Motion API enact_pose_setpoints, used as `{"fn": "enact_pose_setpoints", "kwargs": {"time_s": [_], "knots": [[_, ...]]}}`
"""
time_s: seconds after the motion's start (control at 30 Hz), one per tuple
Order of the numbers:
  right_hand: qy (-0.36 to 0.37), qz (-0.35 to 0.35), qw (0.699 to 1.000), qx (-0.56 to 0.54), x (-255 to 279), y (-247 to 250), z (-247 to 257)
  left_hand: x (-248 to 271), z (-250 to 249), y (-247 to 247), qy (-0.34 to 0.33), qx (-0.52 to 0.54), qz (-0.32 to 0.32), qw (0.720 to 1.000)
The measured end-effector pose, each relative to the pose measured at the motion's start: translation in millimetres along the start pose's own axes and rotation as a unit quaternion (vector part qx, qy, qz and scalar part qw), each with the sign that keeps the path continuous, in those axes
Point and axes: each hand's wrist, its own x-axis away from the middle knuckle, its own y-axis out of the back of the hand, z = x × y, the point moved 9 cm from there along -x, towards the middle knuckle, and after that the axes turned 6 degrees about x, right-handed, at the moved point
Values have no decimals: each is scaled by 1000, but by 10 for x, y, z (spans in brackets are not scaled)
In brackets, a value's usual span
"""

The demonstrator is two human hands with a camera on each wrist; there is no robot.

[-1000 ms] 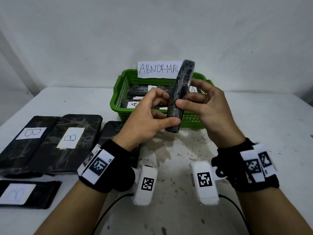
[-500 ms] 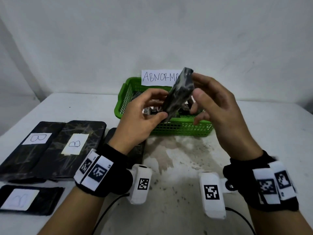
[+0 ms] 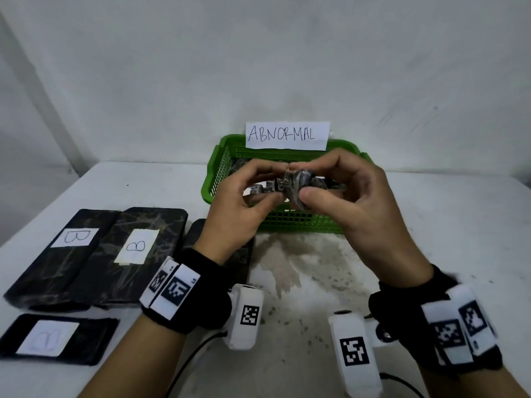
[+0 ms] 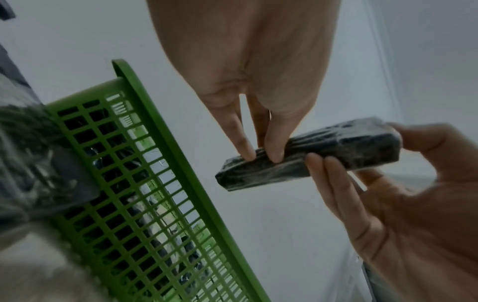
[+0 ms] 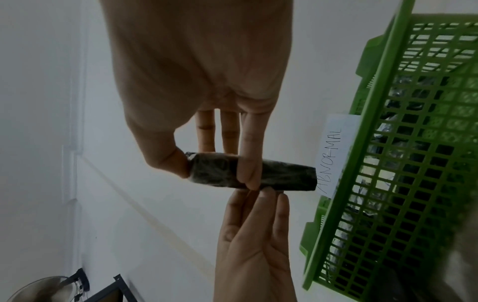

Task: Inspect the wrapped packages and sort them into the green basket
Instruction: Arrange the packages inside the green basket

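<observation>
A black plastic-wrapped package (image 3: pixel 293 186) hangs in the air over the front wall of the green basket (image 3: pixel 214 173), lying roughly level. My left hand (image 3: pixel 267 185) pinches its left end between thumb and fingertips. My right hand (image 3: pixel 313 182) pinches the right end, thumb on the near side. The left wrist view shows two left fingertips (image 4: pixel 274 151) on the package (image 4: pixel 310 157) and the right hand (image 4: pixel 388 194) cupping its far end. In the right wrist view the thumb (image 5: pixel 175 161) and a finger clamp the package (image 5: pixel 284 175). Dark wrapped packages lie inside the basket, mostly hidden.
A paper sign reading ABNORMAL (image 3: pixel 287 135) stands on the basket's back rim. Flat black packages labelled B (image 3: pixel 71 248) (image 3: pixel 135 254) (image 3: pixel 54 337) lie on the white table at the left. Another package (image 3: pixel 244 254) lies partly hidden under my left wrist. The wall is close behind.
The package stood nearly upright between my hands; it has been turned to lie level and lowered toward the basket. Both hands have shifted their hold to its ends.
</observation>
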Motion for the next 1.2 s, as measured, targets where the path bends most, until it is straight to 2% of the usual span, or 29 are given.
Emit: {"fn": "enact_pose_setpoints", "kwargs": {"time_s": [0.1,0.23,0.33,0.4,0.43,0.5,0.6,0.73,0.87,1.2], "knots": [[9,-16,1000,17,2,11,-8,-6,51,24,5,18,2,1000],[32,-56,992,106,32,12,-7,4,35,-6,16,37,-13,999],[61,-44,989,127,32,-30,41,47,138,-82,135,134,-38,981],[80,-8,985,150,15,-68,40,99,206,-199,214,221,-15,951],[89,12,982,169,11,-82,37,115,206,-246,231,246,2,941],[90,42,977,188,12,-71,10,117,166,-283,227,270,26,935],[71,43,982,171,9,11,-28,110,161,-275,214,263,31,940],[-15,-15,993,120,-47,161,-187,136,168,-322,190,181,74,962],[-52,-58,995,67,-90,282,-314,170,160,-434,181,117,133,967],[-33,-104,992,59,-88,378,-382,186,177,-484,175,71,143,971]]}}
